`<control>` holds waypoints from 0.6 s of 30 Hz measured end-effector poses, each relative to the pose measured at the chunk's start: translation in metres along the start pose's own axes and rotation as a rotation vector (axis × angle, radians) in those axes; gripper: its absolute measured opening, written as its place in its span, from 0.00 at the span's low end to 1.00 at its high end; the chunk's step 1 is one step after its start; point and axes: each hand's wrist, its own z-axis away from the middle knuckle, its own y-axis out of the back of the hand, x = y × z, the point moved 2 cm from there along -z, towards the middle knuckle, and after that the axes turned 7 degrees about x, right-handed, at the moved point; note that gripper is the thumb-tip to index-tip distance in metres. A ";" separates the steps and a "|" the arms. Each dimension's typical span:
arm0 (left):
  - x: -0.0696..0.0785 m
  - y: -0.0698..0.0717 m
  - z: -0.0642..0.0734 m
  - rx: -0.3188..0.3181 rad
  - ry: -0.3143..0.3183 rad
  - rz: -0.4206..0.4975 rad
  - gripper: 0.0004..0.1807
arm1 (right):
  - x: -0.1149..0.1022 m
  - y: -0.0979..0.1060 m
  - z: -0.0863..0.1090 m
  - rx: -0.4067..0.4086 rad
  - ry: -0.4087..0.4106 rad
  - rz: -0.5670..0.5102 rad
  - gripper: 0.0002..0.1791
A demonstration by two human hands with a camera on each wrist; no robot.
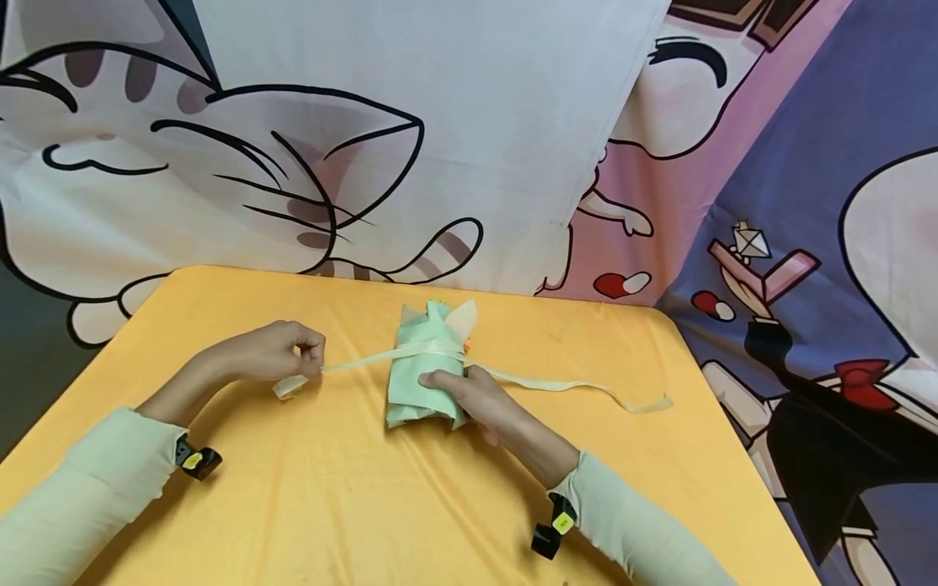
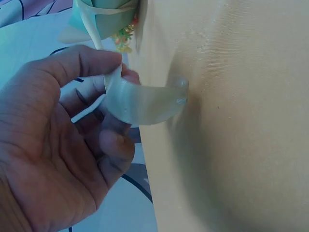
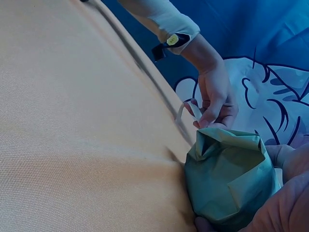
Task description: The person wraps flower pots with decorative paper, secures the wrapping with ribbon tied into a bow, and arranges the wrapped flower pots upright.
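A small bouquet in mint-green wrapping paper [image 1: 421,391] lies in the middle of the table, with bits of orange and yellow flowers [image 2: 124,38] showing at its top end. A pale ribbon [image 1: 366,359] runs around its upper part. My left hand [image 1: 282,352] pinches one ribbon end between thumb and fingers and holds it out to the left, the short tail curling below. My right hand [image 1: 484,400] grips the wrapped bouquet from its right side, thumb on top. In the right wrist view the folded bottom of the paper faces the camera.
The other ribbon tail [image 1: 572,385] trails rightward over the yellow tablecloth [image 1: 330,505]. Behind the table hangs a cartoon-printed cloth [image 1: 506,106], with a blue-purple one [image 1: 799,203] on the right. Each wrist carries a small black camera [image 1: 553,529].
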 end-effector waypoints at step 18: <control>-0.006 -0.009 -0.003 -0.038 0.150 -0.058 0.09 | 0.000 0.001 0.001 0.021 -0.001 0.021 0.21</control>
